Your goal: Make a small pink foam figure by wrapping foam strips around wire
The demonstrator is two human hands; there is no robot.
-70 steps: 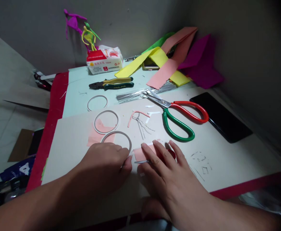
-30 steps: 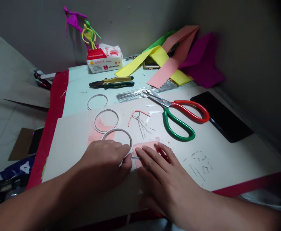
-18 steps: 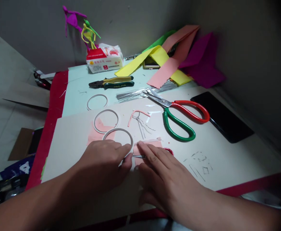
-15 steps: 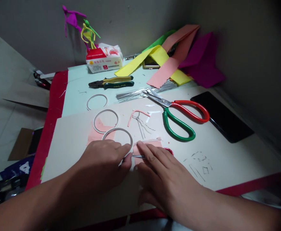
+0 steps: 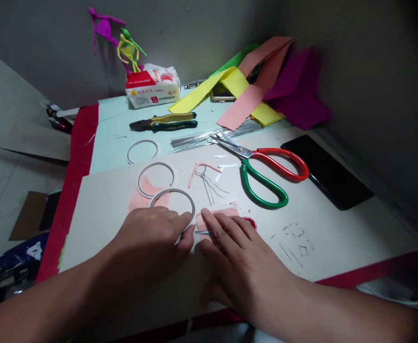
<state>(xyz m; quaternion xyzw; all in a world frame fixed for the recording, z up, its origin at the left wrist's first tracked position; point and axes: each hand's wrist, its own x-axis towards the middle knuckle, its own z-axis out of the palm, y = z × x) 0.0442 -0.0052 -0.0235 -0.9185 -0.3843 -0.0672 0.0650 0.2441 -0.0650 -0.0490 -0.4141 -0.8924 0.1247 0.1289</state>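
Observation:
In the head view, my left hand [image 5: 155,238] is closed, thumb and forefinger pinched at the near right edge of a narrow roll of tape [image 5: 176,191]. My right hand [image 5: 230,252] lies flat, fingers stretched over a piece of pink crepe paper [image 5: 226,210]. Under it are small scissors, their blade tip [image 5: 202,233] showing by the forefinger and a red handle loop [image 5: 250,222] beyond the fingers; the rest is covered. Just past the hands lies a twisted wire figure [image 5: 206,177], partly wrapped in pink. A second tape roll [image 5: 155,165] overlaps more pink paper [image 5: 135,202].
Large scissors [image 5: 266,183] with red and green handles lie beside a black phone [image 5: 330,171]. Farther back are pliers [image 5: 162,123], thin wires [image 5: 194,138], another tape roll [image 5: 142,142], crepe strips [image 5: 230,81] and a tissue pack [image 5: 153,90] with wrapped figures [image 5: 128,47].
Everything on the table appears slightly farther left as the view shifts. Both hands keep nearly the same pose, with a small gap now between my left thumb and the blade tip.

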